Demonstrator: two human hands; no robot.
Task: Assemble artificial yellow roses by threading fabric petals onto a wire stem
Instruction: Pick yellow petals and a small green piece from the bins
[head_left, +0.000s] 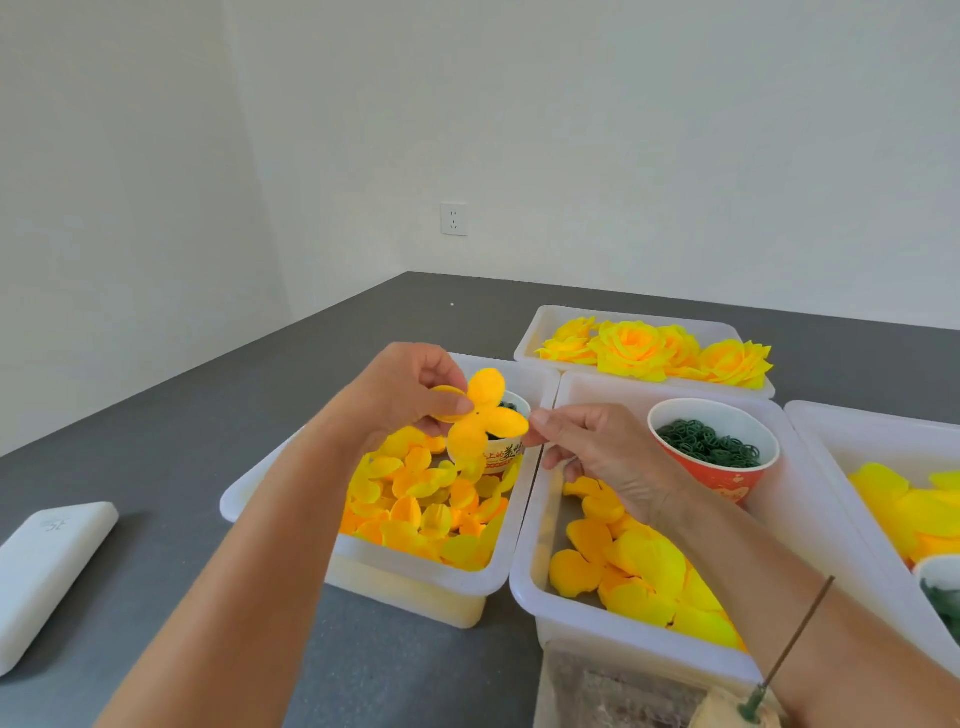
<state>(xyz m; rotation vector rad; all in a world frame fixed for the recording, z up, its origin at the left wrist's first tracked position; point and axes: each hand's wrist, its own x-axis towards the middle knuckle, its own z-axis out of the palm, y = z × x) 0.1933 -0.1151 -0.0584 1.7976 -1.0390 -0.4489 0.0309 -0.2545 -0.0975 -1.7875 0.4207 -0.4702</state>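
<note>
Fingers of the left hand (410, 387) pinch one lobe of a four-lobed yellow fabric petal piece (480, 415) at mid-frame, above the white plastic tray of small loose yellow petals (415, 571); the right hand (597, 449) nips the opposite lobe between thumb and forefinger. It looks feather-light, limp and easily creased, so hold it by the lobes, leaving the centre hole free. A thin green wire stem (795, 644) stands at lower right.

White walls (571, 130) – grey table (156, 415)
</note>
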